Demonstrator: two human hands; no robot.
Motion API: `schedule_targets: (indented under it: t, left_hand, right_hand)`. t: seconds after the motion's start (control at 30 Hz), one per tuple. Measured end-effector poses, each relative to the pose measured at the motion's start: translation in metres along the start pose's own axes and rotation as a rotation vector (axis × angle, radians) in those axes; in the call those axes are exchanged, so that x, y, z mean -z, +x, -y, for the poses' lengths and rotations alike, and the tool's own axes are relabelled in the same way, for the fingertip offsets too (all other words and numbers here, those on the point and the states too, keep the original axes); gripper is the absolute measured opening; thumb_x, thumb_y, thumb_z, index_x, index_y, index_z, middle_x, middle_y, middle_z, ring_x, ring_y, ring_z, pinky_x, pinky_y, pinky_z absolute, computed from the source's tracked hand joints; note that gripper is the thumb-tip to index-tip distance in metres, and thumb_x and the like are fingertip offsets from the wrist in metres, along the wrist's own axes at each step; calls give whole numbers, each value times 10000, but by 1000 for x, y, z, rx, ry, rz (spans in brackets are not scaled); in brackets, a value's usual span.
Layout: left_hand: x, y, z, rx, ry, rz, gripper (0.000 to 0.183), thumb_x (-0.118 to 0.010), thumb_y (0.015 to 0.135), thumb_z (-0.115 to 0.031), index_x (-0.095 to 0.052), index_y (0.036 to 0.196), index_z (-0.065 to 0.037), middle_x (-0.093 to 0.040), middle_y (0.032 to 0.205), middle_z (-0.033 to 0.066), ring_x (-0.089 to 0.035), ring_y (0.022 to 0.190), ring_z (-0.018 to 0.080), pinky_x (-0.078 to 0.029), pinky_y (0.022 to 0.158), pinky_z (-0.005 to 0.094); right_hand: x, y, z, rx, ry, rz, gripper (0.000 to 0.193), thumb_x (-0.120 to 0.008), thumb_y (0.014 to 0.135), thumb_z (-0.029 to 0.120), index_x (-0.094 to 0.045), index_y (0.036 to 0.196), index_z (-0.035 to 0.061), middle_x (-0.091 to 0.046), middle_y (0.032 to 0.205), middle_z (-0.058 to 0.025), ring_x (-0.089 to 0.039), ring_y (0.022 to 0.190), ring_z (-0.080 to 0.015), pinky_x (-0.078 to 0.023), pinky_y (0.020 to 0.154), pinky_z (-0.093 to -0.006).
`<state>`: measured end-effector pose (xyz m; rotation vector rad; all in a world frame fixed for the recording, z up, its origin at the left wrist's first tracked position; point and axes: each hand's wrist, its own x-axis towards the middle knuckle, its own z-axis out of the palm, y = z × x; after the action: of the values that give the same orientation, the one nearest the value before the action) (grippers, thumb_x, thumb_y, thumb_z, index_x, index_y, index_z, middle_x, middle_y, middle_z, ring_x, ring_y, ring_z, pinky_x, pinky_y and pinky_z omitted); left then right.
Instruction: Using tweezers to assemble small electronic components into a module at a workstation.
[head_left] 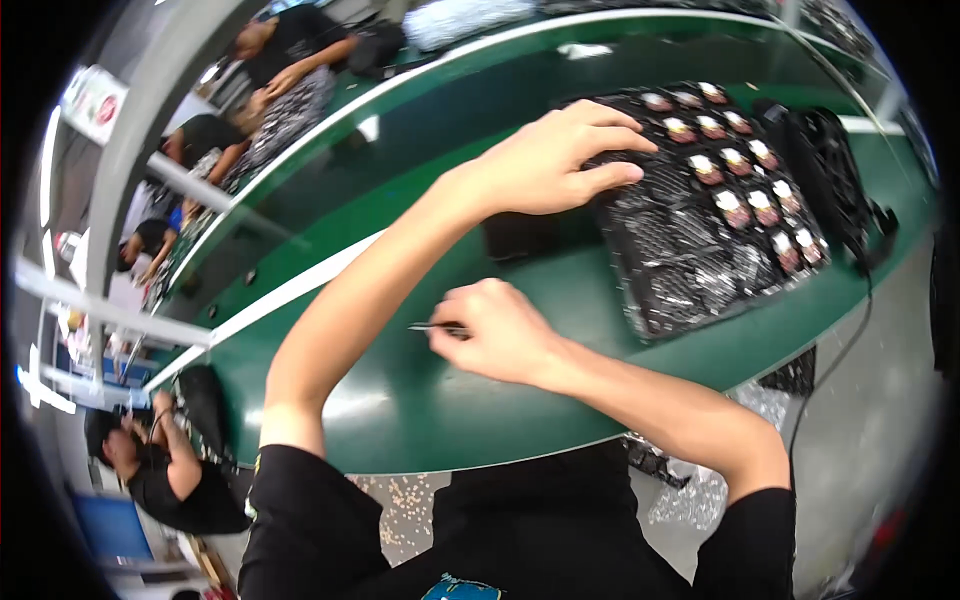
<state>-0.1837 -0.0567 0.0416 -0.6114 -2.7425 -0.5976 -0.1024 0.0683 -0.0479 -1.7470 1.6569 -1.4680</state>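
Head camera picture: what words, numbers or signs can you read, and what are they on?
None can be read clearly.
White panel, upper left: red mark, too blurred to read.
Blue print on the black shirt: cut off by the lower edge, no words readable.
Thin tool in the right hand, pieces in the black tray: no writing I can make out.

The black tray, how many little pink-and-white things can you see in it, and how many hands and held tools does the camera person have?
Little things showing in the tray: 14
Hands, left hand and right hand: 2
Thin tool: 1
Total: 17
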Motion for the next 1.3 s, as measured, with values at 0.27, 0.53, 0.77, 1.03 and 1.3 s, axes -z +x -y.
schedule_targets:
  t: [0.27,0.53,0.77,1.03,1.3]
  left_hand:
    - [68,-222,86,545,254,-310,320,-754,1045,-287,-780,1280,-71,-770,1304,143,-679,1270,348,-525,1115,456]
    - [109,-476,122,1245,809,-500,479,-770,1006,-392,-722,1400,-124,-687,1446,120,-567,1422,359,-459,1177,535]
    - [126,-518,125,1319,598,-694,483,-818,989,-347,-714,1376,-78,-727,1263,157,-672,1216,357,-541,1056,476]
    - [84,-394,46,823,83,-567,532,-808,999,-129,-646,1498,-40,-748,1322,148,-708,1239,258,-536,1112,396]
    - [44,-308,-54,568,-253,-139,780,-880,860,-97,-597,1586,-83,-552,1653,178,-555,1506,384,-430,1263,481]
  right_hand:
    - [9,5,13,-57,-16,-3,150,-777,905,108,-840,960,-16,-765,823,-159,-744,714,-338,-584,685,-424]
    - [8,12,7,-124,-10,30,142,-795,916,93,-848,988,-18,-749,777,-145,-701,643,-247,-536,616,-378]
    - [8,7,13,-156,-30,15,145,-814,915,73,-848,1010,-30,-705,721,-122,-620,585,-185,-455,556,-339]
    - [7,11,9,-218,-23,-80,135,-828,912,41,-847,1020,-40,-723,735,-94,-598,614,-97,-423,556,-291]
    - [10,15,6,-333,167,-113,130,-825,951,37,-847,1044,-52,-745,779,-50,-585,674,-43,-420,585,-252]
